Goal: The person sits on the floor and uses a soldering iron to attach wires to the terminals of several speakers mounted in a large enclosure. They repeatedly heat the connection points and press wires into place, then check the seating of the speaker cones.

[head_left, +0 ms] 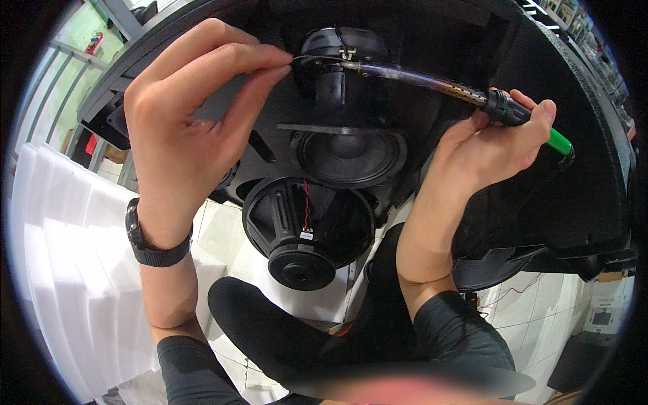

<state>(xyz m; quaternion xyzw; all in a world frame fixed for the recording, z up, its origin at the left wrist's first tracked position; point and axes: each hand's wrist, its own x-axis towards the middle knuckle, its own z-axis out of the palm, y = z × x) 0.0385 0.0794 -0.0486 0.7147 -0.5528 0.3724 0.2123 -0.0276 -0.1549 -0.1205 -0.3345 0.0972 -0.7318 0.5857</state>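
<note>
My right hand grips a soldering iron by its black and green handle. The iron's long metal shaft points left, with its tip at a small metal terminal on a black speaker driver. Between the thumb and fingertips of my left hand is a thin strand of solder wire, running right toward the same terminal. Whether the tip and strand touch is too small to tell. A black watch is on my left wrist.
Around the driver is a large black speaker cabinet. Below it rests a loose speaker with twisted red wires, and a round speaker cone lies nearer the driver. White foam sheets stack at left. The floor is white tile.
</note>
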